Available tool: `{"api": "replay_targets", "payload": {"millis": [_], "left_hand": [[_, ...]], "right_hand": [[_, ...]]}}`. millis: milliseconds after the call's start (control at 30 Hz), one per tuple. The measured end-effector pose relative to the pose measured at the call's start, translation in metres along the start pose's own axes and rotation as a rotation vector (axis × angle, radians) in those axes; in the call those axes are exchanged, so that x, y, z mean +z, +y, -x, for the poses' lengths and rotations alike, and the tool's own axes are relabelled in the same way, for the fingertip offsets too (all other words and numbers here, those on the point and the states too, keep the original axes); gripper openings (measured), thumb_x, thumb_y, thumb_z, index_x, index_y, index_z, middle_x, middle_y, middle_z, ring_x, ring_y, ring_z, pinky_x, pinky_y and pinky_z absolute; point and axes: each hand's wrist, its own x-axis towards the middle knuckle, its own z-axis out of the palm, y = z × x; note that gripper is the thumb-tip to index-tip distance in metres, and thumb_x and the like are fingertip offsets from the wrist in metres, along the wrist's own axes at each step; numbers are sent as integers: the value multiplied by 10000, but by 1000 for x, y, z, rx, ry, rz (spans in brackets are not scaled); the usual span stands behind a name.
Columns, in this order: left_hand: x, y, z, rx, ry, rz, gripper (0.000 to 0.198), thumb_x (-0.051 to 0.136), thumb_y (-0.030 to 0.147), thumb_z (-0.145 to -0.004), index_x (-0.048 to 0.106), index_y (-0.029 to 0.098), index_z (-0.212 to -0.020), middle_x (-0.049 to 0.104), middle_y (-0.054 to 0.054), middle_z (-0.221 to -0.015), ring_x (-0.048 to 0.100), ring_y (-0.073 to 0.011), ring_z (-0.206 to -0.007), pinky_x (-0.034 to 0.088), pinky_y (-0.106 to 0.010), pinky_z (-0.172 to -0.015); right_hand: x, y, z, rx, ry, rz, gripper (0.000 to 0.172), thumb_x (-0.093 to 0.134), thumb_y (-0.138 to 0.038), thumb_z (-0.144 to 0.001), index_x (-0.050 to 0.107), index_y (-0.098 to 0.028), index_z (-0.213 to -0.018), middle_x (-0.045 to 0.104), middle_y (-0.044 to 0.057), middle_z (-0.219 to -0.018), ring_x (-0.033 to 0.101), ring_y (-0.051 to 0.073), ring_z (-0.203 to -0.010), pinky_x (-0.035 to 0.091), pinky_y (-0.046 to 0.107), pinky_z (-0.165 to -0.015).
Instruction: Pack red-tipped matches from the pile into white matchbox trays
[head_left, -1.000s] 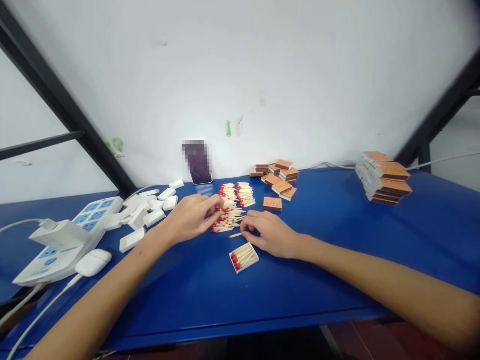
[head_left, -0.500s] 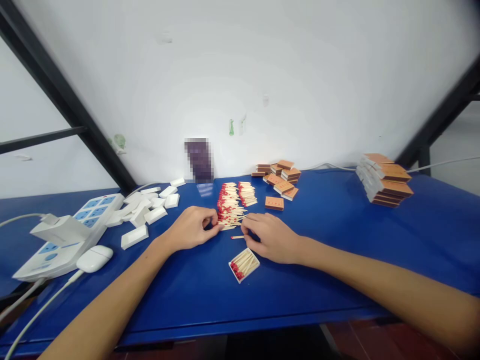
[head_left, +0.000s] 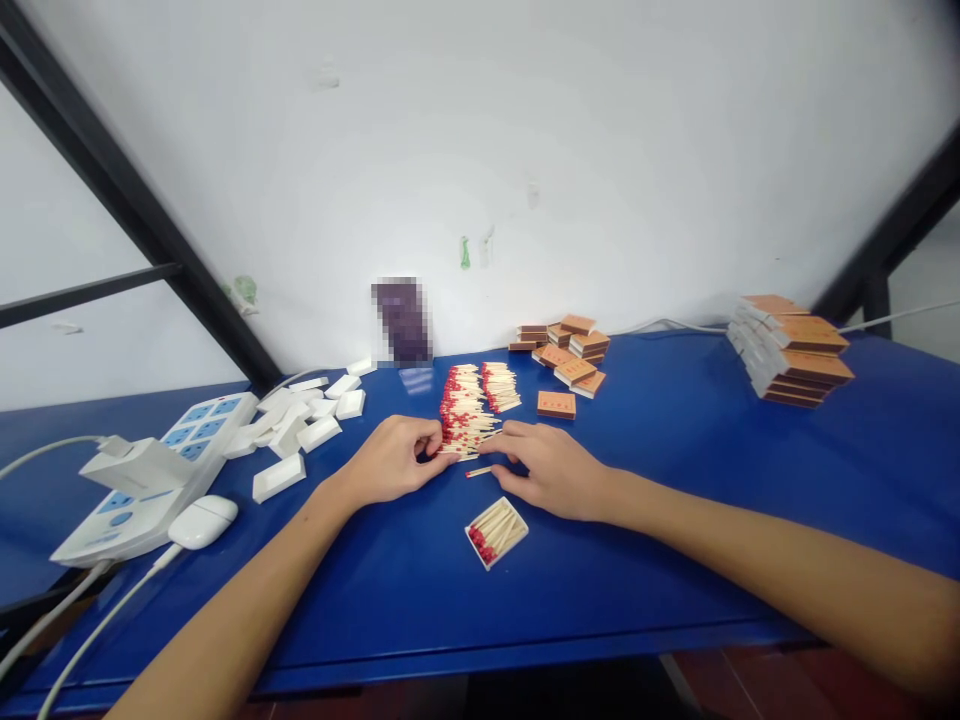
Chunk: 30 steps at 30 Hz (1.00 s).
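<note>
A pile of red-headed matches (head_left: 466,412) lies in the middle of the blue table, with a smaller bunch (head_left: 500,387) beside it on the right. At the pile's near left corner, my left hand (head_left: 397,458) is curled, its thumb and forefinger closed on matches by their heads. My right hand (head_left: 555,470) is at the opposite, bare-stick side, its forefinger reaching to the match ends and its thumb apart below. A single match (head_left: 478,472) lies by the right thumb. Nearer me is a white matchbox tray (head_left: 517,537) partly filled with matches.
White empty trays (head_left: 279,478) are heaped at left, near a power strip (head_left: 191,425) with a plugged charger and a white earphone case (head_left: 202,522). Orange matchboxes (head_left: 576,372) lie behind my right hand, one box (head_left: 556,405) apart. More boxes are stacked (head_left: 806,360) at far right.
The right forefinger has stretched out toward the pile and away from the thumb. My left hand stays at the match heads. The whole view has shifted slightly.
</note>
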Motion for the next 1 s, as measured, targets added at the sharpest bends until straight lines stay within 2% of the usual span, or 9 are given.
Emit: {"api": "replay_targets", "payload": {"millis": [133,400,500,633,767,1000], "left_hand": [[0,0,1,8,-1,-23,402,611,419,-869,371,188,-644,373,67,-552,317,-88,-503,233,-242,-508],[-3,0,1,14,-7,-27,319,578,291,-844,354,188,-642,360,66,-561,284,-91,-520,231,-245,-519],[-5,0,2,9,-10,-6,221,571,251,-828,421,187,-680,377,70,-564,293,-90,-516,244,-241,-518],[-6,2,3,11,-11,20,24,560,207,-823,553,185,-829,323,87,-545,284,-92,-496,265,-237,-518],[-6,5,3,36,-1,53,42,547,177,-826,588,182,-829,316,82,-552,285,-90,-493,278,-233,-518],[-4,8,3,35,-66,59,88,545,139,-811,617,179,-841,389,71,-564,344,-84,-495,286,-223,-516]], "right_hand": [[1,1,0,-14,12,7,276,527,-253,-936,672,-226,-1170,646,49,-975,587,159,-790,377,278,-665],[1,1,0,-27,21,5,260,531,-250,-940,673,-220,-1156,642,47,-965,582,156,-781,381,279,-668],[1,1,0,-27,23,-2,251,536,-241,-936,675,-218,-1143,641,46,-962,578,151,-770,379,278,-662],[1,2,0,-26,17,5,238,550,-247,-928,678,-226,-1128,638,41,-946,577,152,-770,368,279,-653],[1,2,0,-27,18,7,247,538,-248,-933,677,-219,-1135,637,40,-948,580,153,-775,364,278,-654],[1,1,0,-17,10,2,238,541,-260,-935,683,-220,-1121,644,39,-954,579,148,-760,354,278,-645]]}}
